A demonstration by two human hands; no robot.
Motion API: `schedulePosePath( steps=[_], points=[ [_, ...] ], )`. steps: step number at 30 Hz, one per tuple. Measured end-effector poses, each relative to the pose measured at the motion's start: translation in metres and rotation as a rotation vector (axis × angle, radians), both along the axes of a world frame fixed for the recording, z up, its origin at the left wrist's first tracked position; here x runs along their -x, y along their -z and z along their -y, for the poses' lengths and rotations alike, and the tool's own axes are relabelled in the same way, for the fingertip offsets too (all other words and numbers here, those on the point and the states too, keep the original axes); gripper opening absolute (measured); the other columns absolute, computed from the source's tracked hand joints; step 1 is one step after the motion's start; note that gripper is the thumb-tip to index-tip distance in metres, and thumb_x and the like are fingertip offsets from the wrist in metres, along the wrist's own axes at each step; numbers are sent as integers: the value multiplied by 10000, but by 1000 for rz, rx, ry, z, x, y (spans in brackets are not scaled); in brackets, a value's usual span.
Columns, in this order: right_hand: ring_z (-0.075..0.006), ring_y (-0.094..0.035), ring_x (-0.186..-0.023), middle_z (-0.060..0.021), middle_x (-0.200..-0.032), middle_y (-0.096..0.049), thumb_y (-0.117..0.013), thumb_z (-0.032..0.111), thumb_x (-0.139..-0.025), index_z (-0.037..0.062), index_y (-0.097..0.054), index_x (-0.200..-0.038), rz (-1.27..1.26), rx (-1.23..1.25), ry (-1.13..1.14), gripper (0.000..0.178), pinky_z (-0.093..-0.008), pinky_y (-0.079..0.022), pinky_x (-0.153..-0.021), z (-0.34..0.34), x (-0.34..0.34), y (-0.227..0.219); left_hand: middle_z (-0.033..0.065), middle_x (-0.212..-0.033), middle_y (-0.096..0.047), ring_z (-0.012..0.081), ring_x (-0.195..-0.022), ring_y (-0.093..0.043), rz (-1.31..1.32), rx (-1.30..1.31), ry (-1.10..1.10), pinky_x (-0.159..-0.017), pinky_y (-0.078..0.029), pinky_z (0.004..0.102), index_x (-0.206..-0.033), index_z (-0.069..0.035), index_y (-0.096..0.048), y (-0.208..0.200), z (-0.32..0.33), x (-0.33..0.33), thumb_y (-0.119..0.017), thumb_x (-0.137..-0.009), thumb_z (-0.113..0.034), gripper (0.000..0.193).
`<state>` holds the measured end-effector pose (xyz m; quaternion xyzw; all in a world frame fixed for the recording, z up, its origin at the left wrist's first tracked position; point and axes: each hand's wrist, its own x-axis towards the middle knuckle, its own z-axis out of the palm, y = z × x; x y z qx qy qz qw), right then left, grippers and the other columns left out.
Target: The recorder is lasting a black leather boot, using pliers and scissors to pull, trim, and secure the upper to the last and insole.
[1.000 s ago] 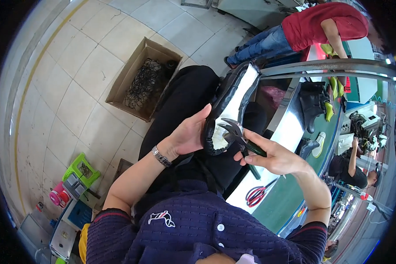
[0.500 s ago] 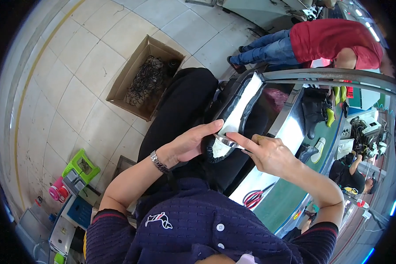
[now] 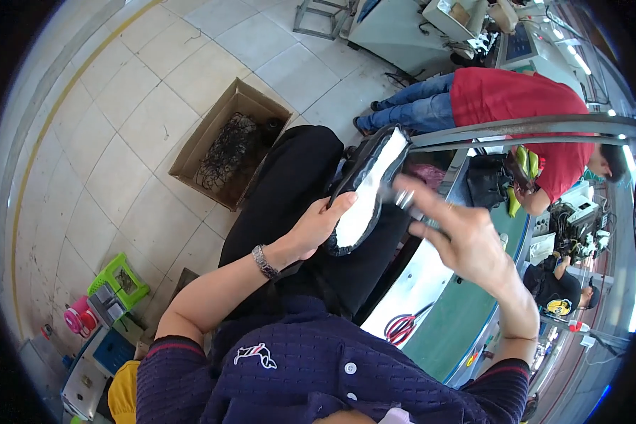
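Observation:
A black shoe upper [image 3: 359, 218] with a white sole-side face rests bottom up over my lap, its length slanting away from me. My left hand [image 3: 314, 227] grips its near left edge, the thumb lying on the white face. To the right of the shoe, my right hand [image 3: 466, 237] is closed around a shiny metal tool [image 3: 405, 201]. Motion smears the tool, so its exact kind cannot be made out. Its end appears close to the shoe's right edge; whether it touches is unclear.
A cardboard box [image 3: 184, 159] with dark tangled scrap stands on the floor to the left. At right, red-handled scissors [image 3: 400, 329] lie on the bench [image 3: 442, 316]. A metal bar [image 3: 516, 127] crosses beyond the shoe. A person in a red shirt [image 3: 516, 99] bends over the bench's far end.
My right hand has lifted the metal tool off the shoe's near end and moved it right and away from me. My left hand keeps its hold. The person in red now holds yellow-green shoes.

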<state>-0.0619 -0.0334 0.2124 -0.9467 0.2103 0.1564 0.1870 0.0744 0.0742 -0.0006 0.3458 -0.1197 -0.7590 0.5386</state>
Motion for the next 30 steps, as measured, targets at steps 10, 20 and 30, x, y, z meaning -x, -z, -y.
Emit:
schedulePosePath(
  steps=[10,20,30],
  points=[
    [-244,-584,-458,-104,-597,-592,-589,241,-927,243,-204,-1523,369,213,-76,710,-366,-458,-427,-5,-6,30,37,-1110,-607,88,-1010,-583,-76,42,176,-866,-482,252,-1258,-8,-512,-13,6,-14,-612,-948,-298,436],
    [-292,-627,-508,-143,-614,-610,-586,216,-925,227,-217,-1514,484,193,59,694,-402,-484,-450,-25,-5,42,10,-1096,-614,87,-945,-606,-127,13,217,-831,-494,244,-1263,-35,-511,-7,5,-19,-673,-900,-228,442],
    [-216,-557,-449,-43,-582,-522,-672,164,-839,199,-389,-1461,333,220,-125,684,-339,-435,-421,-44,2,44,31,-1076,-615,101,-997,-592,-225,352,163,-852,-497,250,-1093,-42,-597,-10,-8,-21,-714,-836,-27,283]
  ],
)
